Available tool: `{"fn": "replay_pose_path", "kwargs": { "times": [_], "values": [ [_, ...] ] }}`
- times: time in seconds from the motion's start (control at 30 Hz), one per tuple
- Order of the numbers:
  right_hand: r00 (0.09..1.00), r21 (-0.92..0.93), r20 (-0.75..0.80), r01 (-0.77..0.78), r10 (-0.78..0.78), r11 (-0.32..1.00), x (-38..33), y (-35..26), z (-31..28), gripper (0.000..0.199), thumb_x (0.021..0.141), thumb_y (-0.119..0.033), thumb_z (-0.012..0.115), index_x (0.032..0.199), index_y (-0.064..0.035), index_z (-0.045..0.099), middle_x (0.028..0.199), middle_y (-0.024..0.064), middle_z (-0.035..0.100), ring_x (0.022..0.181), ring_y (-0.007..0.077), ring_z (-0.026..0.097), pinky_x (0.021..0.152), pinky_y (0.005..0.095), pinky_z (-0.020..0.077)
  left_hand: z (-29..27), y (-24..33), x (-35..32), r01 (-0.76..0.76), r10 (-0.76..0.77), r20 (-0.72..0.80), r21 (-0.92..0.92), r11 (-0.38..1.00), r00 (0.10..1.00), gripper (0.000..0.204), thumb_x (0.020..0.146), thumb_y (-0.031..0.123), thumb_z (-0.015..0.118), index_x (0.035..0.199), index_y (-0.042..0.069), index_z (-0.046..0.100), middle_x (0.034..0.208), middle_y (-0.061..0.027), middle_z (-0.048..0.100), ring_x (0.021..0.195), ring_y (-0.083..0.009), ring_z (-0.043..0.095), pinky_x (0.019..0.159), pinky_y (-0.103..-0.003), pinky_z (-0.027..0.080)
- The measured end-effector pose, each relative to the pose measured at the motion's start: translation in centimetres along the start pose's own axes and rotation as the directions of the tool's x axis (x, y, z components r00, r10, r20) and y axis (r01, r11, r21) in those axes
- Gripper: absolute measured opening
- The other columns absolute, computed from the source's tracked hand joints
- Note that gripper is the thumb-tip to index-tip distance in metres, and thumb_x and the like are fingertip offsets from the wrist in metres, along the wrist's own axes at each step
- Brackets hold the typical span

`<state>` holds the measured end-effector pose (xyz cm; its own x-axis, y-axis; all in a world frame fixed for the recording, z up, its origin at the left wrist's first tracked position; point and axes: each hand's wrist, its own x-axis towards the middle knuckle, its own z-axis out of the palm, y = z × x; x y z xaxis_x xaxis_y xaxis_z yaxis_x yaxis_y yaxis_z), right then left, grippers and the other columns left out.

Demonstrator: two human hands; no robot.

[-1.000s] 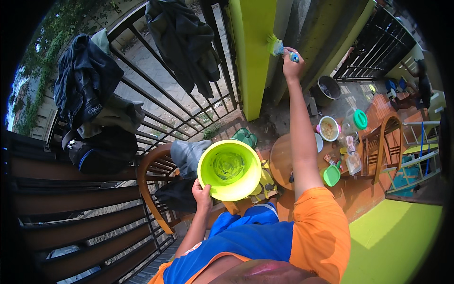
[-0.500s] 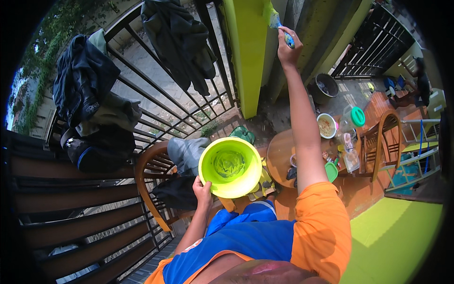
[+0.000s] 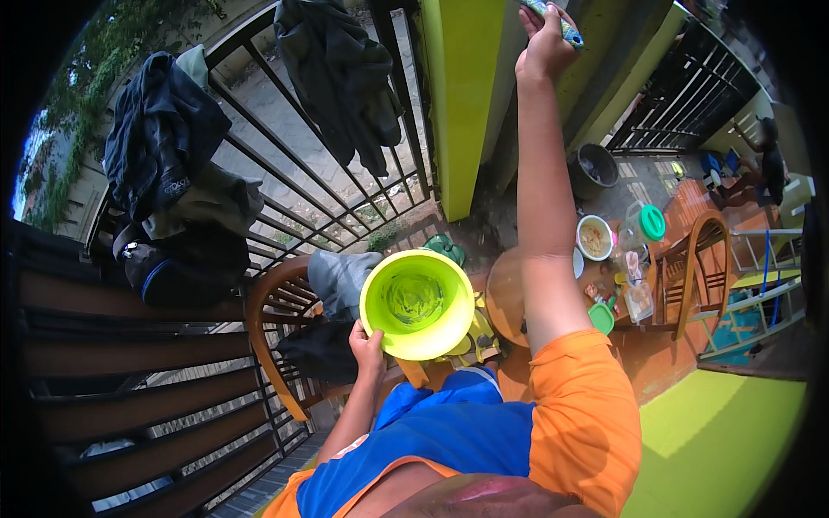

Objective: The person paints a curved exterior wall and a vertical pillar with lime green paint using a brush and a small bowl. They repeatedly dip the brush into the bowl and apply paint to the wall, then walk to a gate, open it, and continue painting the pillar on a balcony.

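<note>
My left hand (image 3: 367,347) grips the rim of a lime-yellow bucket (image 3: 423,344), thumb over the near left edge. The bucket tilts so its inside shows, with wet green paint streaked across the bottom. My right arm is stretched far up. At the top edge, my right hand (image 3: 547,47) is closed around the speckled blue handle of a paintbrush (image 3: 570,34); its bristles lie out of the picture. Left of that hand rises a lime-green pillar (image 3: 462,112).
Clothes (image 3: 337,82) hang over the black metal fence (image 3: 285,104) at left. Below me are a wooden chair (image 3: 259,332) and a round wooden table (image 3: 503,298). To the right are a dark bucket (image 3: 596,168), another chair (image 3: 708,259), a ladder (image 3: 760,319) and a person (image 3: 764,164).
My right hand has moved up and slightly right with the paintbrush, whose bristles have left the picture. My left hand and the bucket have hardly shifted.
</note>
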<state>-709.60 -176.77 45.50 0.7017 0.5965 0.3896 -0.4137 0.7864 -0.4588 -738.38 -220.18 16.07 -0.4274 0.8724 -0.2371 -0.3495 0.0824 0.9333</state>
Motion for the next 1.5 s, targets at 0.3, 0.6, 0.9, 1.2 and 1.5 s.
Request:
{"fn": "replay_pose_path", "kwargs": {
  "times": [0.3, 0.6, 0.9, 1.2, 1.5],
  "values": [
    [0.982, -0.139, -0.175, -0.096, 0.071, 0.986, -9.2, 10.7, -12.5, 0.015, 0.095, -0.005, 0.057, 0.099, 0.0095, 0.060, 0.095, 0.0202, 0.066, 0.079, 0.0264, 0.071, 0.074, 0.0323, 0.0635, -1.2, -0.2, 0.5, 0.023, -0.021, -0.034, 0.035, 0.999, 0.999, 0.023, 0.079, -0.007, 0.054, 0.100, -0.001, 0.060, 0.093, -0.0050, 0.066, 0.079, -0.0108, 0.062, 0.074, -0.024, 0.050],
    [0.803, -0.498, -0.573, -0.501, 0.165, 0.708, -20.4, 21.6, -29.7, 0.016, 0.092, -0.005, 0.059, 0.093, 0.0091, 0.065, 0.087, 0.0183, 0.069, 0.077, 0.0248, 0.072, 0.069, 0.0314, 0.0616, -3.3, -0.1, 0.0, 0.097, -0.087, -0.088, 0.108, 0.989, 0.992, 0.029, 0.077, -0.008, 0.053, 0.105, -0.002, 0.060, 0.097, -0.0066, 0.067, 0.084, -0.0123, 0.063, 0.079, -0.026, 0.050],
    [0.938, -0.026, -0.258, -0.245, 0.230, 0.969, -14.8, 14.2, -21.3, 0.019, 0.096, -0.005, 0.057, 0.107, 0.0107, 0.056, 0.098, 0.0212, 0.064, 0.085, 0.0296, 0.070, 0.082, 0.0376, 0.0616, -4.2, -0.3, 0.4, 0.121, -0.114, -0.078, 0.095, 0.988, 0.990, 0.032, 0.077, -0.008, 0.053, 0.108, -0.003, 0.060, 0.100, -0.0074, 0.067, 0.086, -0.0136, 0.064, 0.081, -0.026, 0.050],
    [0.838, -0.231, -0.489, -0.390, 0.240, 0.891, -23.4, 25.2, -35.4, 0.016, 0.094, -0.005, 0.059, 0.103, 0.0080, 0.060, 0.096, 0.0195, 0.065, 0.084, 0.0280, 0.070, 0.080, 0.0372, 0.0617, -4.4, -2.1, 1.3, 0.203, -0.192, -0.107, 0.099, 0.974, 0.976, 0.038, 0.075, -0.009, 0.052, 0.112, -0.003, 0.059, 0.100, -0.0076, 0.067, 0.087, -0.0143, 0.064, 0.082, -0.027, 0.050],
    [0.633, -0.353, -0.734, -0.666, 0.247, 0.657, -27.7, 28.8, -53.0, 0.014, 0.092, -0.008, 0.062, 0.097, 0.0045, 0.063, 0.092, 0.0181, 0.066, 0.080, 0.0259, 0.070, 0.076, 0.0347, 0.0620, -5.2, -8.8, 3.1, 0.279, -0.265, -0.104, 0.167, 0.946, 0.959, 0.039, 0.076, -0.008, 0.052, 0.114, -0.004, 0.058, 0.102, -0.0078, 0.066, 0.088, -0.0134, 0.064, 0.082, -0.026, 0.049]
  ]
}}
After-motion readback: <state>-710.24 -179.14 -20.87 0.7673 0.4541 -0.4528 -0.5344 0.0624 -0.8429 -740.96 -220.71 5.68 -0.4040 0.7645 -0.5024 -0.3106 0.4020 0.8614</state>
